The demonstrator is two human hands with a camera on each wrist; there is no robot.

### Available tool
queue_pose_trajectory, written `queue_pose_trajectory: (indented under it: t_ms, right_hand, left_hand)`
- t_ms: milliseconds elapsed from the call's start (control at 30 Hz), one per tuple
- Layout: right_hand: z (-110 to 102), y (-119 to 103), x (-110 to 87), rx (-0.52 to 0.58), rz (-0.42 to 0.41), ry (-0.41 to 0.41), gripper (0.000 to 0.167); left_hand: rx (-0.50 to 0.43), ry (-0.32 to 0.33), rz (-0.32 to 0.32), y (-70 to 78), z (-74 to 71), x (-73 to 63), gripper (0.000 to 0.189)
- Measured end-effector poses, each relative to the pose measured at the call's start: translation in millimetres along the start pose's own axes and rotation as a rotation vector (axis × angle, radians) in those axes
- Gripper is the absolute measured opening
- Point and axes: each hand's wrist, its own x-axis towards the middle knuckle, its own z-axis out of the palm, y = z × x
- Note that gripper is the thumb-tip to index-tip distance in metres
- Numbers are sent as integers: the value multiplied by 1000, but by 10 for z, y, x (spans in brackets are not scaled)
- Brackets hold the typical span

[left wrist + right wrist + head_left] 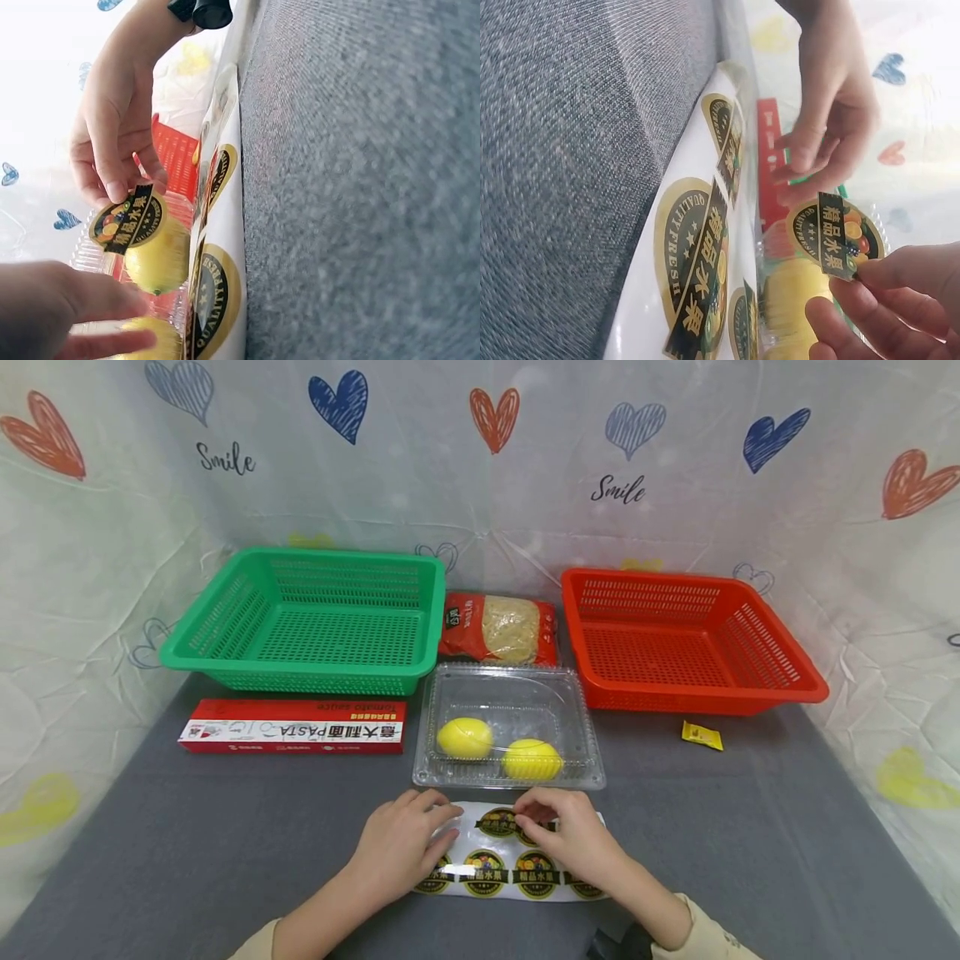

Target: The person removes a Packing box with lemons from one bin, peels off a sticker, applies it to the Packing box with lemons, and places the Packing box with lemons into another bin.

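Between thumb and fingertips my right hand [570, 831] pinches a round black-and-gold fruit sticker [832, 234], raised above the white sticker sheet [495, 889]. Several more stickers of the same print are on the sheet. My left hand [401, 843] is over the sheet's left end with fingers relaxed and apart, holding nothing; whether it touches the sheet I cannot tell. Just beyond both hands lies a clear plastic box [427, 768] with two yellow lemon-like fruits, a left one [465, 739] and a right one [532, 760].
Behind the box are a green basket [300, 681] on the left, a red basket [697, 700] on the right and a red noodle bag [510, 628] between them. A pasta box [292, 727] lies before the green basket, a small yellow packet [702, 735] before the red one.
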Motion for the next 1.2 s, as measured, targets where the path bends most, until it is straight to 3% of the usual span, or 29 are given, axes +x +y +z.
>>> queue_pose_trajectory:
  t_ms: [400, 700, 1000, 1200]
  right_hand:
    - [13, -12, 16, 26, 24, 17, 4]
    - [18, -21, 28, 37, -12, 53, 5]
    - [-6, -57, 32, 54, -16, 87, 9]
    - [-17, -55, 27, 66, -7, 98, 18]
  left_hand:
    - [-419, 29, -64, 24, 19, 58, 13]
    - [-576, 70, -85, 40, 41, 114, 4]
    - [-651, 130, -105, 53, 54, 159, 9]
    - [-704, 124, -145, 72, 31, 178, 7]
